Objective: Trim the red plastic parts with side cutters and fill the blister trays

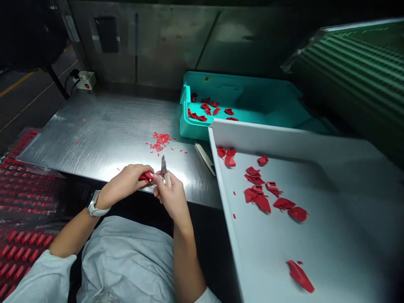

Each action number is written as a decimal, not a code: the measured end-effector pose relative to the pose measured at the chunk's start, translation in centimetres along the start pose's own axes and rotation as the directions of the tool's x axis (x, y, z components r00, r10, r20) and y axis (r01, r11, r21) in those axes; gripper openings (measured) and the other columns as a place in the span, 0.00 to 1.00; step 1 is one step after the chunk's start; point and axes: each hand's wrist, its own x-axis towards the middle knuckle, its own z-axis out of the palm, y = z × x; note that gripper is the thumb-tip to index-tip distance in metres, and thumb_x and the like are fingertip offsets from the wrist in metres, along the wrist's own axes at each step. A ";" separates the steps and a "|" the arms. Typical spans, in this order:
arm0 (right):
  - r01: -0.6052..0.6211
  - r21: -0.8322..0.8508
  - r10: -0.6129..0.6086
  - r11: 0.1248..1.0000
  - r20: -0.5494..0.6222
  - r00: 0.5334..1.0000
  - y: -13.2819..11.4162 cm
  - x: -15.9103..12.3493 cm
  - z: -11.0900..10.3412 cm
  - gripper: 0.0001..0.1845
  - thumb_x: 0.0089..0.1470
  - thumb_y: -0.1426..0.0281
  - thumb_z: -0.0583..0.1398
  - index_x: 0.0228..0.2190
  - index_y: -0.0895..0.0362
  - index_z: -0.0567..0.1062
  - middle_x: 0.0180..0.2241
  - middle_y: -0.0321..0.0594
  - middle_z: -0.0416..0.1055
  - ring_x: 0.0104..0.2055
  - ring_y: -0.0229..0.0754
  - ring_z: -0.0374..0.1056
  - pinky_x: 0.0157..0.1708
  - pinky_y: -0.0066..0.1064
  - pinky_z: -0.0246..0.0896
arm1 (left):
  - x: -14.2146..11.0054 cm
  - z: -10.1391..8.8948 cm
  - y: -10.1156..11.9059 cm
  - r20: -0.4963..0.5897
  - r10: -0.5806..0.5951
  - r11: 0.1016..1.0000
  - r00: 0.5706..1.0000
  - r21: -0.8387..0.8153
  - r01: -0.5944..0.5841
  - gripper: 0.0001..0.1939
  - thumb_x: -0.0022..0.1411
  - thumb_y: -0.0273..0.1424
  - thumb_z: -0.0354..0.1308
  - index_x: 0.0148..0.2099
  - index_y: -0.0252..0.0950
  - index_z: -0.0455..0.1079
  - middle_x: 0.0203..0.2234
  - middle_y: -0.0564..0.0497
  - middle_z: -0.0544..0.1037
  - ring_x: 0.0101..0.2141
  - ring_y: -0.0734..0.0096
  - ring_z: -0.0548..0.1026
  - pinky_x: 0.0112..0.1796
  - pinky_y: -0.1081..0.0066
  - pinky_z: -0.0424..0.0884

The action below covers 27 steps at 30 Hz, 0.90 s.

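Near the front edge of the metal table, my left hand (128, 184) is closed around a red plastic part (146, 176), most of it hidden by the fingers. My right hand (172, 195) grips a utility knife (167, 179) with a pale handle, its blade pointing up and away from me. Both hands are close together, the right fingertips near the red part. Just beyond them lies a heap of small red scraps (160, 141), with a few bits scattered around it. A second pale-handled tool (205, 159) rests on the table beside the white bin.
At right stands a white bin (277, 252) with several red parts (257, 198). Behind it, a teal crate (197, 130) holds more red parts. Trays of red pieces (25, 248) are at my left. A power socket (86, 80) sits at the table's back left corner.
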 end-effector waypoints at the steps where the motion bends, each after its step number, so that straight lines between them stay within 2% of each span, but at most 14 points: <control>1: 0.000 -0.003 0.000 1.000 -0.003 1.000 0.0 0.2 0.1 0.20 0.53 0.51 0.63 0.33 0.56 0.71 0.15 0.26 0.62 0.16 0.35 0.58 0.17 0.25 0.50 | 0.0 -0.1 0.0 0.009 0.010 1.000 1.000 -0.012 -0.010 0.06 0.67 0.25 0.61 0.46 0.37 0.76 0.39 0.49 0.84 0.38 0.65 0.81 0.39 0.71 0.69; 5: -0.012 -0.006 0.012 1.000 -0.012 1.000 -0.1 0.1 0.0 0.19 0.52 0.53 0.63 0.34 0.56 0.72 0.15 0.27 0.64 0.16 0.34 0.58 0.16 0.25 0.52 | 0.0 -0.4 0.2 0.037 0.039 0.999 0.999 0.004 -0.040 0.10 0.67 0.23 0.60 0.48 0.38 0.76 0.42 0.49 0.84 0.42 0.62 0.81 0.42 0.69 0.70; 10: -0.004 -0.025 0.002 1.000 -0.066 0.998 -0.1 0.4 -0.2 0.17 0.52 0.55 0.65 0.34 0.57 0.73 0.16 0.26 0.65 0.17 0.34 0.60 0.18 0.24 0.55 | 0.3 -0.5 -0.7 0.066 -0.013 0.997 0.998 0.079 0.007 0.14 0.69 0.26 0.60 0.55 0.39 0.75 0.45 0.46 0.84 0.45 0.58 0.81 0.45 0.65 0.72; 14: 0.030 -0.047 -0.035 0.998 -0.111 0.993 0.0 0.6 -0.5 0.15 0.54 0.57 0.62 0.34 0.56 0.71 0.16 0.27 0.64 0.18 0.35 0.61 0.19 0.25 0.56 | 0.2 -1.2 -1.2 -0.011 -0.032 0.966 0.999 0.255 0.034 0.16 0.68 0.27 0.61 0.58 0.40 0.74 0.47 0.45 0.81 0.46 0.57 0.81 0.47 0.64 0.74; 18: 0.091 -0.067 -0.098 0.994 -0.109 0.989 -0.7 0.1 -0.5 0.14 0.56 0.58 0.61 0.35 0.56 0.71 0.19 0.28 0.66 0.20 0.36 0.63 0.21 0.25 0.59 | -0.8 -2.1 -0.1 -0.103 -0.097 0.938 0.990 0.323 0.126 0.25 0.64 0.31 0.67 0.62 0.41 0.71 0.57 0.44 0.75 0.44 0.56 0.81 0.43 0.65 0.75; 19: 0.110 -0.070 -0.117 0.992 -0.107 0.987 -1.0 -0.2 -0.4 0.13 0.57 0.58 0.62 0.35 0.56 0.71 0.21 0.30 0.67 0.21 0.36 0.64 0.22 0.26 0.60 | -1.1 -2.3 0.3 -0.153 -0.107 0.948 0.982 0.284 0.148 0.25 0.64 0.33 0.68 0.62 0.41 0.71 0.57 0.44 0.75 0.44 0.57 0.81 0.43 0.64 0.75; 21: 0.165 -0.098 -0.175 0.981 -0.103 0.979 -1.4 -0.7 -0.2 0.11 0.58 0.60 0.62 0.36 0.56 0.73 0.25 0.32 0.69 0.23 0.36 0.65 0.24 0.26 0.61 | -1.7 -2.3 0.9 -0.235 -0.122 0.984 0.964 0.101 0.149 0.21 0.67 0.37 0.65 0.60 0.40 0.72 0.53 0.44 0.78 0.40 0.61 0.81 0.43 0.64 0.75; 23: 0.258 -0.179 -0.277 0.949 -0.086 0.957 -1.7 -1.1 0.0 0.07 0.61 0.64 0.61 0.37 0.55 0.74 0.29 0.34 0.72 0.26 0.37 0.68 0.28 0.27 0.64 | -2.1 -2.0 1.1 -0.170 -0.153 0.972 0.973 -0.202 0.118 0.19 0.69 0.41 0.62 0.58 0.39 0.73 0.43 0.47 0.81 0.32 0.67 0.80 0.37 0.67 0.76; 25: 0.360 -0.278 -0.386 0.891 -0.047 0.921 -1.8 -1.5 0.2 0.04 0.63 0.68 0.60 0.38 0.55 0.74 0.33 0.36 0.75 0.31 0.39 0.72 0.34 0.28 0.68 | -2.2 -1.3 0.9 -0.025 -0.176 0.855 0.984 -0.499 0.140 0.21 0.67 0.45 0.62 0.56 0.38 0.72 0.34 0.50 0.81 0.26 0.71 0.76 0.30 0.71 0.74; 27: 0.422 -0.329 -0.448 0.845 -0.006 0.894 -1.9 -1.8 0.3 0.03 0.65 0.71 0.59 0.39 0.55 0.74 0.34 0.37 0.76 0.35 0.40 0.74 0.38 0.29 0.69 | -2.3 -0.6 0.5 0.029 -0.189 0.720 0.982 -0.675 0.159 0.22 0.65 0.46 0.64 0.54 0.36 0.72 0.30 0.51 0.80 0.27 0.71 0.76 0.27 0.73 0.73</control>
